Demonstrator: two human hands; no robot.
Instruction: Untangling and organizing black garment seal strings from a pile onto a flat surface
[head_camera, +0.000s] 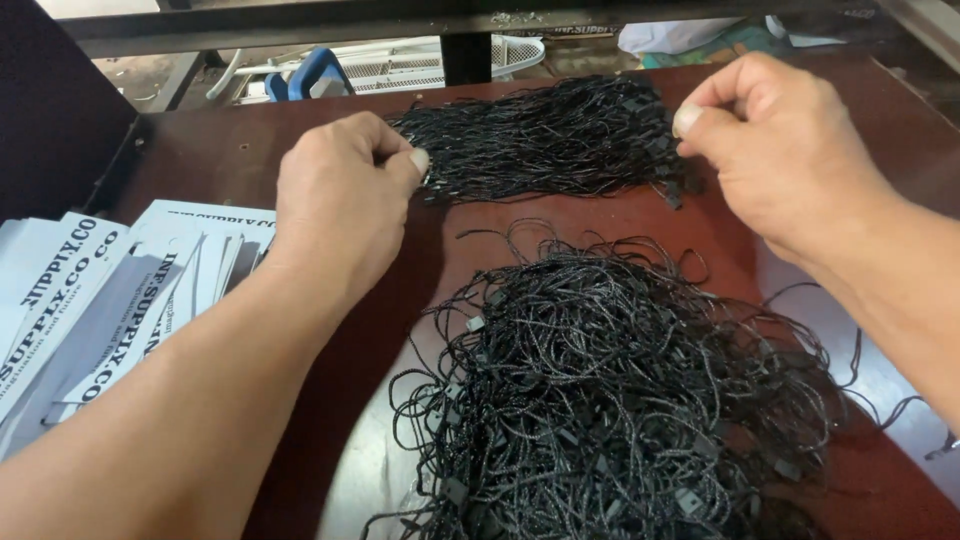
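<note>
Loose tangle of black cords (610, 400) lying nearest, below both hands on bench (230, 160). Left hand (340, 205) pinching narrow at left end of straightened cord bundle (545, 140); right hand (775, 150) pinching at its right end, probably holding single cord, too thin to confirm. Step in hand seeming to be sorting cords into bundle. Next move calling for fine fingertip pull. White printed tags (90, 300) stacked left of left hand.
</note>
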